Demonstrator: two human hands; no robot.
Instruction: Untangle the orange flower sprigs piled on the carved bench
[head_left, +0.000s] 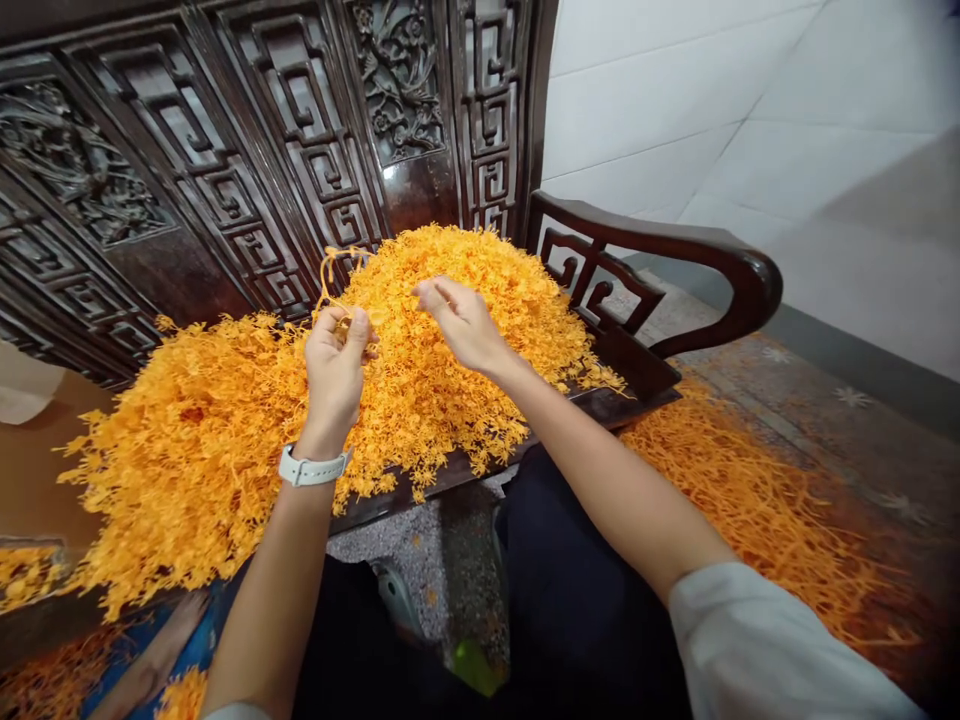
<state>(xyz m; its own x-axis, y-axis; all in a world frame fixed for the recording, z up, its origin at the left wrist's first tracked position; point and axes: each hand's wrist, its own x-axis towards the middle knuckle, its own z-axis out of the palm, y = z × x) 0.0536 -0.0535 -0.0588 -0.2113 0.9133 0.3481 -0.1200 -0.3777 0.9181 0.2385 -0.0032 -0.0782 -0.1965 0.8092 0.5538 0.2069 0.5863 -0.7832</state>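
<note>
my left fingers (358,328) pinch a looped orange strand (324,274) above the orange heap (431,400) beneath them, probably to keep it from tangling; my right fingers (433,296), near it, look drawn together, but i cannot tell whether they grip anything.

Both forearms (277,580) extend toward the far side, left hand (337,350) curled with thumb against fingers, right hand (461,320) apart, fingertips pointing left.

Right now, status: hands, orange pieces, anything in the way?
Left hand: holding an orange piece. Right hand: over the orange heap, grip unclear. Bench armrest off to the right, clear of both hands.
</note>
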